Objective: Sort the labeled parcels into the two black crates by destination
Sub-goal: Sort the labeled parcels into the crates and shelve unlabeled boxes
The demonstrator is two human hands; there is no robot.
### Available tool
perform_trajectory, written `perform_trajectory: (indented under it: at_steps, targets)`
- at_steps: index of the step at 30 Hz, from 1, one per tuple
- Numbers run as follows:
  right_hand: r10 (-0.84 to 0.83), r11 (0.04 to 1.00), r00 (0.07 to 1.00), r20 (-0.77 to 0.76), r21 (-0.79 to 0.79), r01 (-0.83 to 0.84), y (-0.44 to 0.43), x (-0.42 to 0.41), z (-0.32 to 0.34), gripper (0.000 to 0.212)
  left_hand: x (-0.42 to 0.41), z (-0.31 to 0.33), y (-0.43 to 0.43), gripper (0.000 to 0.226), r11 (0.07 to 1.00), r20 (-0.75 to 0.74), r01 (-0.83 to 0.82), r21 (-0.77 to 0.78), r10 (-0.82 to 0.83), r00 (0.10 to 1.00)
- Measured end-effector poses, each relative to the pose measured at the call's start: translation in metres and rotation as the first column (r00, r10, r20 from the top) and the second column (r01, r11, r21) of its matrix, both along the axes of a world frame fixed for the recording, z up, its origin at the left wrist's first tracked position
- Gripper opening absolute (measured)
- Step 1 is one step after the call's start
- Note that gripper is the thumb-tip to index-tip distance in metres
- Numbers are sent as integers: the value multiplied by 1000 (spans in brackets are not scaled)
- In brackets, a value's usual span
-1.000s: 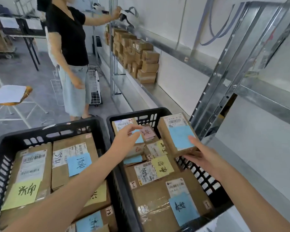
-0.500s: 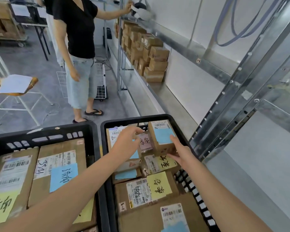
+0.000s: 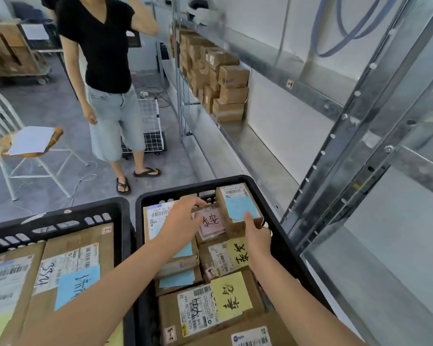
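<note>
While two black crates stand side by side on the floor, a small cardboard parcel with a blue note is held at the far right corner of the right crate. It is gripped by the right hand, thumb pressed on its top face and fingers curled at its near side. The left hand is spread loosely over the neighbouring parcels, fingertips touching a parcel with a pink note; nothing is seen clasped in it. Parcels with yellow notes are packed nearer in the same crate. The left crate is filled with larger parcels. A standing person is seen beside the metal shelving.
</note>
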State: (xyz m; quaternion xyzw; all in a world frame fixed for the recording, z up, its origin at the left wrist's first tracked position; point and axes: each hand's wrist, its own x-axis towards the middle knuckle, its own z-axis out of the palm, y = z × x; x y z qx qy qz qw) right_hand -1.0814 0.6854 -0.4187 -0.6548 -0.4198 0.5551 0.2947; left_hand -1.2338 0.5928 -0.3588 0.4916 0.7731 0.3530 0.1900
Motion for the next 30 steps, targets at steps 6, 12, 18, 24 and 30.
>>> perform_trajectory:
  at_steps: [6,12,18,24,30]
  targets:
    - [150,989,984,96,-22,-149,-18,10,4,51,4,5,-4,30,1000,2,27,-3,-27,1000]
    - [388,858,841,378,184,-479,-31,32,61,34,10,18,-13,32,996,-11,75,40,-74,997]
    - [303,651,628,717,326,-686,-45,65,129,49,12,34,-23,44,981,-53,184,70,-180,982]
    - [113,557,491,864,354,-752,-70,103,191,56,52,75,-25,54,932,-140,350,94,-336,931]
    - [-93,530,430,898,410,-742,-84,161,255,65,115,147,-19,56,831,-335,496,252,-406,850]
